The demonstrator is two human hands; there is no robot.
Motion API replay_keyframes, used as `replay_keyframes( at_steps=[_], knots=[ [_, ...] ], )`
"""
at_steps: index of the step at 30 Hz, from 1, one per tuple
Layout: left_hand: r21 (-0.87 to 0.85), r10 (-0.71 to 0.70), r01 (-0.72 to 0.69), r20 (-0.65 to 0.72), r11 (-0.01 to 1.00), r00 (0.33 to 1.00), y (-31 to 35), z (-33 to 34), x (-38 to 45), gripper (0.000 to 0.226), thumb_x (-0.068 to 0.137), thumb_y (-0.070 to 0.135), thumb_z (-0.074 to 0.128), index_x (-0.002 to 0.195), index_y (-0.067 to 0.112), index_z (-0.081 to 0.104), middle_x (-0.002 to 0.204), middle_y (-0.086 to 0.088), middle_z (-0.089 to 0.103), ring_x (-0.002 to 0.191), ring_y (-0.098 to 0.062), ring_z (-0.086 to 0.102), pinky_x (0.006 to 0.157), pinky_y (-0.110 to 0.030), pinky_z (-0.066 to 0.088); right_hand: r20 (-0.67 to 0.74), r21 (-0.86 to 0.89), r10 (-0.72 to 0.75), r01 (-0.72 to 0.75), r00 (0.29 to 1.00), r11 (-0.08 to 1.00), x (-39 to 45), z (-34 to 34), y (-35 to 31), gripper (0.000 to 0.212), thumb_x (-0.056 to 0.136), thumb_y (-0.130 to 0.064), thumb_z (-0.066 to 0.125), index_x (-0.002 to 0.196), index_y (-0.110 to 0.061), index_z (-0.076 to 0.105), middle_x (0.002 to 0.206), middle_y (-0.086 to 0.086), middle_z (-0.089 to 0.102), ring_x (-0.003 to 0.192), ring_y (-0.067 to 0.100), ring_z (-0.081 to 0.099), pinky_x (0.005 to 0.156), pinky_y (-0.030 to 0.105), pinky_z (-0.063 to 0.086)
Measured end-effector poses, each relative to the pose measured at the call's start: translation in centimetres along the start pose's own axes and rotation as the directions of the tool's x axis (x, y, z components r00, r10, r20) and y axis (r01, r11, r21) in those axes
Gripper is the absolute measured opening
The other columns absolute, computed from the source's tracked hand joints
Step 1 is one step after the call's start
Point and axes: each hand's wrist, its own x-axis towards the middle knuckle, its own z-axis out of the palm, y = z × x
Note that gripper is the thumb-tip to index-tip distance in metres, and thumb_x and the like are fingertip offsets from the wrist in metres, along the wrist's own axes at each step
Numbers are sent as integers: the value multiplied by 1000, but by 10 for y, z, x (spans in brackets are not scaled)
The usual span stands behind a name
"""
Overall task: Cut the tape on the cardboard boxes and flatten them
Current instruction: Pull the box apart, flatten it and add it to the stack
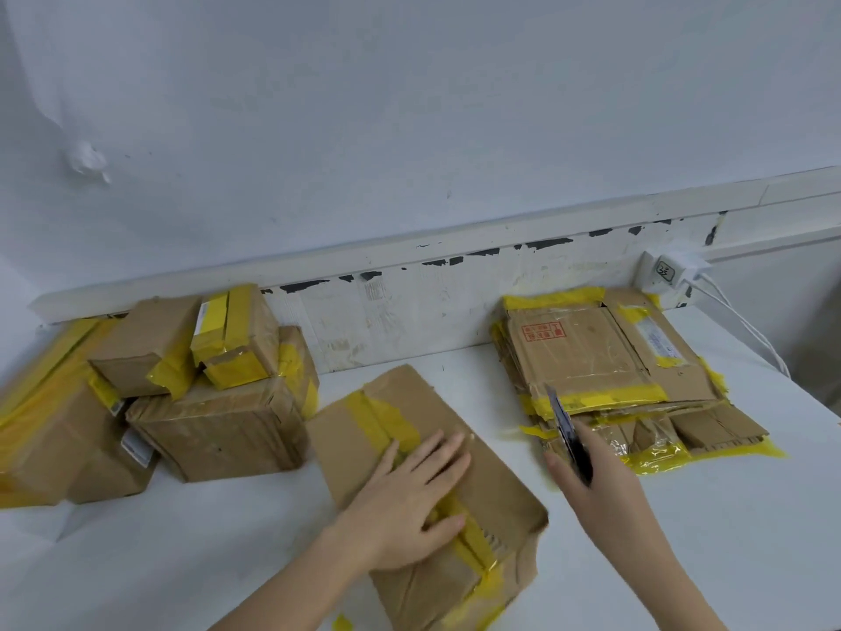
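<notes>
Your left hand [412,503] lies flat, fingers straight and spread, pressing down on the flattened cardboard box [432,485] in front of you. Your right hand [596,485] is curled around a dark-handled cutter [566,430]; its blade points up and away from you, leaning a little left, toward the near edge of the stack of flattened boxes [623,375].

The box under your left palm is a creased brown sheet whose long axis runs from far-left to near-right. A strip of glossy yellow tape [387,423] follows that same diagonal down its middle, wrinkled and partly peeled, and passes beneath your fingers. The near-right corner is torn and buckled.

The stack at right lies flat on the white table [182,562], its layers fringed with yellow tape and clear film; the top sheet carries a red stamp and a pale label.

At far left, still-assembled boxes [191,393] are heaped against the wall, matte brown, banded in yellow, some dented.

A white plug [673,271] with cables sits in the wall behind the stack.
</notes>
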Motion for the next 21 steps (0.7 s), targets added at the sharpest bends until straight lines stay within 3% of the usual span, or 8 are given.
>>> replay_keyframes(
  at_steps=[2,4,6,8,9,12,18,21],
  knots=[
    [31,142,-143,43,989,989,-9,-11,-6,66,95,56,26,147,36,-10,145,26,-32,133,5,-31,114,-32,-18,36,51,34,-35,999,998,19,12,-9,37,89,-29,62,120,-12,50,82,-8,55,72,9,51,55,16,35],
    [278,247,-227,-36,933,968,-19,-11,-9,64,94,60,24,149,33,5,155,17,-10,143,-2,-10,119,-36,-3,142,136,87,-106,986,985,28,28,-19,37,86,-30,66,111,-10,46,81,-4,51,68,11,49,54,19,36],
    [374,81,-30,-121,927,989,-15,-16,-18,74,87,70,18,148,30,23,157,5,11,144,-11,14,115,-44,16,262,162,112,-158,958,974,27,47,-24,34,83,-29,69,98,-13,44,81,-1,50,66,11,48,53,20,38],
    [229,-91,125,-157,965,983,-17,-10,-22,92,75,83,19,150,32,4,154,3,-25,142,-14,-20,115,-50,-6,319,223,129,-207,939,953,19,61,-24,28,83,-23,71,89,-15,44,83,1,52,69,10,51,53,17,42],
    [134,-234,244,-86,961,969,-18,-3,-25,101,69,88,18,149,32,-8,146,4,-42,134,-15,-37,111,-52,-18,333,273,154,-251,930,929,15,65,-23,25,84,-19,69,88,-15,45,85,3,54,71,11,53,56,17,44],
    [35,-519,520,131,854,844,-18,0,-34,108,67,89,20,148,26,-17,147,0,-40,135,-19,-37,106,-55,-20,346,387,238,-369,907,845,3,76,-23,19,87,-15,65,91,-10,47,88,8,54,76,17,54,66,28,46],
    [157,-659,646,48,747,750,-25,-19,-32,72,92,51,29,151,21,0,157,-5,-16,144,-28,-14,106,-65,-9,166,513,375,-405,912,757,-46,120,-43,22,86,-10,65,85,-12,43,83,5,53,70,13,51,57,18,38],
    [29,-695,697,126,716,708,-31,-19,-24,67,96,42,25,150,23,-8,156,-6,-20,143,-33,-13,106,-67,-3,181,556,466,-481,866,677,-70,150,-56,21,85,-10,67,98,-7,52,98,14,60,77,24,57,62,25,43]
  ],
)
